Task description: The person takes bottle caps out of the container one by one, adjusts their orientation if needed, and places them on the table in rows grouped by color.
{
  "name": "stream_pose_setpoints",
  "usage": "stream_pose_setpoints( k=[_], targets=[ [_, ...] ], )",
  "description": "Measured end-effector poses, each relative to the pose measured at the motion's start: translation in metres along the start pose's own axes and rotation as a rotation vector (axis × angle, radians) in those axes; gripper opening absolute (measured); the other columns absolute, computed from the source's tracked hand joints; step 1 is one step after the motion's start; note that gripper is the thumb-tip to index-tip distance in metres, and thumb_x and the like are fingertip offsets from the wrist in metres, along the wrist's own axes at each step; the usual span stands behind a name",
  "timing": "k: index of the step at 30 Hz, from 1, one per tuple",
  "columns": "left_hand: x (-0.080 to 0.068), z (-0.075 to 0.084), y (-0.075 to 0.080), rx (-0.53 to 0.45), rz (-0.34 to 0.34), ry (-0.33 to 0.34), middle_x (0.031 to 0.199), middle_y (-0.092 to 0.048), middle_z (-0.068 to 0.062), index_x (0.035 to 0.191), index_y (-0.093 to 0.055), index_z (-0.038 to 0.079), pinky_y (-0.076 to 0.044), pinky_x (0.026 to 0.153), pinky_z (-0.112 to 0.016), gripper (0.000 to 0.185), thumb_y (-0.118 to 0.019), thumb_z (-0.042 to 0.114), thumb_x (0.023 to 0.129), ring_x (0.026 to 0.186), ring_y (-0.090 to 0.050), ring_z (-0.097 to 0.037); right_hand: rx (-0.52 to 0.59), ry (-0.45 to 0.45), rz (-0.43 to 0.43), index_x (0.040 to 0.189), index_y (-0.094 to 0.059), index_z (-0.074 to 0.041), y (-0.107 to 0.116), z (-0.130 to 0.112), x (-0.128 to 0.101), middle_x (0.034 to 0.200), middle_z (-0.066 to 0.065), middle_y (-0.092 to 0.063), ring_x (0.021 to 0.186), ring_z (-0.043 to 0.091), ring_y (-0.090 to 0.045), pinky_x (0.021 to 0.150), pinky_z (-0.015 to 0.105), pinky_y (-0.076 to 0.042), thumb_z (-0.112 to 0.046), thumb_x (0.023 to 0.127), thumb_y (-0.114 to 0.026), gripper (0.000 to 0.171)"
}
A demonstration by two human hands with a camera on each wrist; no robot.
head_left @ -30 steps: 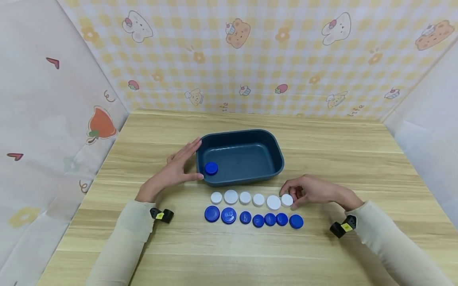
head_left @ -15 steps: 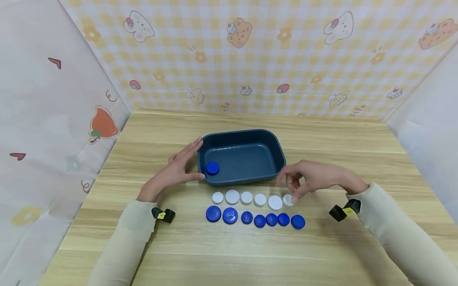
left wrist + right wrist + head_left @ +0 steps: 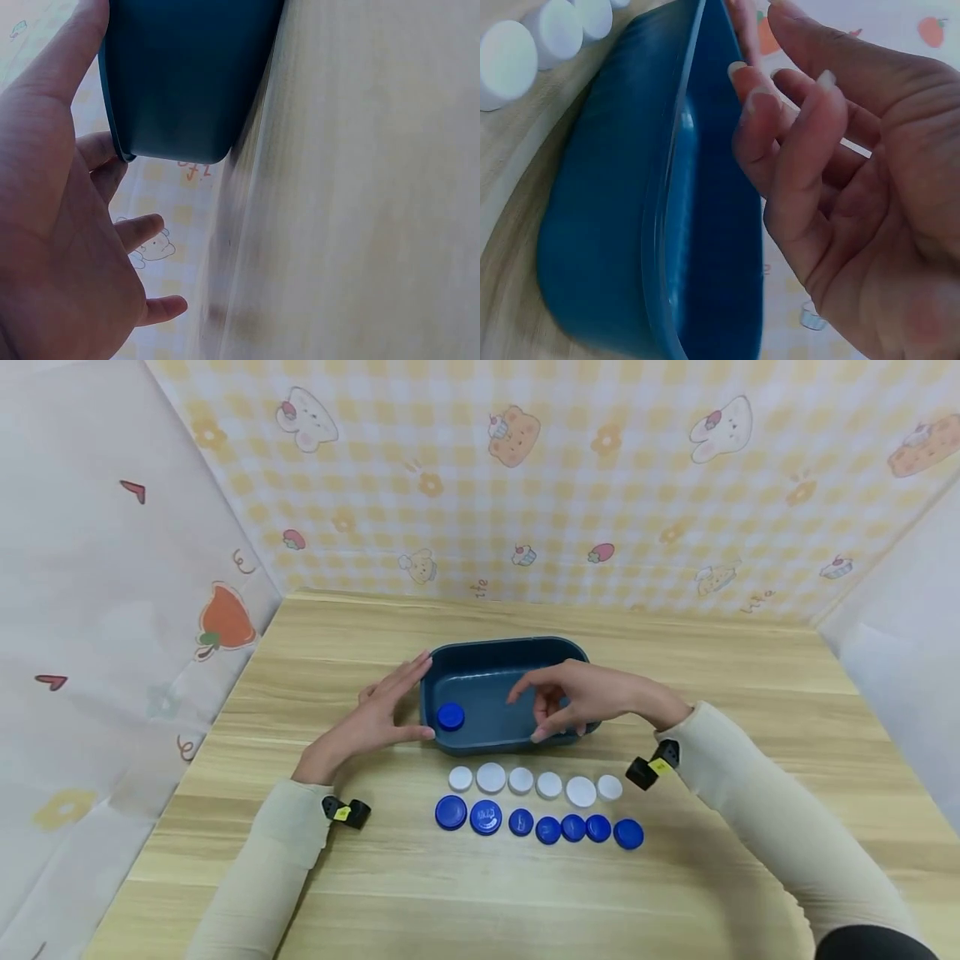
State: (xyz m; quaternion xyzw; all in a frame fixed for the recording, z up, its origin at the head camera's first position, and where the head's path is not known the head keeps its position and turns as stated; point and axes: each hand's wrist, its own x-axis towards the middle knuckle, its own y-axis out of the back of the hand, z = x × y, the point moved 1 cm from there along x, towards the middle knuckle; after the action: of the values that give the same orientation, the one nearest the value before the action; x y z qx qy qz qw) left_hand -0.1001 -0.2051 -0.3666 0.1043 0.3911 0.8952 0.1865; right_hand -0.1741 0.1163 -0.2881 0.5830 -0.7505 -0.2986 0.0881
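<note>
Over the right half of a dark teal plastic bin (image 3: 480, 746) hovers my right hand (image 3: 585, 693), its thumb and index finger apart. The right wrist view shows its other fingers bent loosely with nothing between them. My left hand (image 3: 375, 718) is at the bin's left end, fingers fairly straight and touching the rim, thumb at the near corner. One blue bottle cap (image 3: 451, 717) lies in the bin's left part. In front of the bin runs a row of several white caps (image 3: 491, 778). Nearer to me is a row of several blue caps (image 3: 486, 817).
All of this stands on a wood-grain table (image 3: 480, 893). A patterned yellow checked backdrop (image 3: 555, 510) rises behind the table, and a pale sheet (image 3: 112, 610) stands along its left side.
My right hand has left the rightmost white cap, rising and moving left over the bin; that cap still lies in its row. The left hand keeps its place at the bin.
</note>
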Motion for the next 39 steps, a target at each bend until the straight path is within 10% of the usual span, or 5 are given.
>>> stream_pose_setpoints(
  k=[39],
  targets=[
    [-0.001,0.0,0.001,0.03,-0.002,-0.019,0.159,-0.003,0.008,0.155,-0.011,0.023,-0.007,0.1,-0.067,0.098,-0.072,0.048,0.082,0.144,-0.004,-0.034,-0.089,-0.145,-0.053,0.133,-0.049,-0.018,-0.036,0.024,0.123,0.083,0.001,-0.063,0.073,0.015,-0.06,0.067,0.028,-0.048,-0.027,0.082,-0.077,0.059]
  ],
)
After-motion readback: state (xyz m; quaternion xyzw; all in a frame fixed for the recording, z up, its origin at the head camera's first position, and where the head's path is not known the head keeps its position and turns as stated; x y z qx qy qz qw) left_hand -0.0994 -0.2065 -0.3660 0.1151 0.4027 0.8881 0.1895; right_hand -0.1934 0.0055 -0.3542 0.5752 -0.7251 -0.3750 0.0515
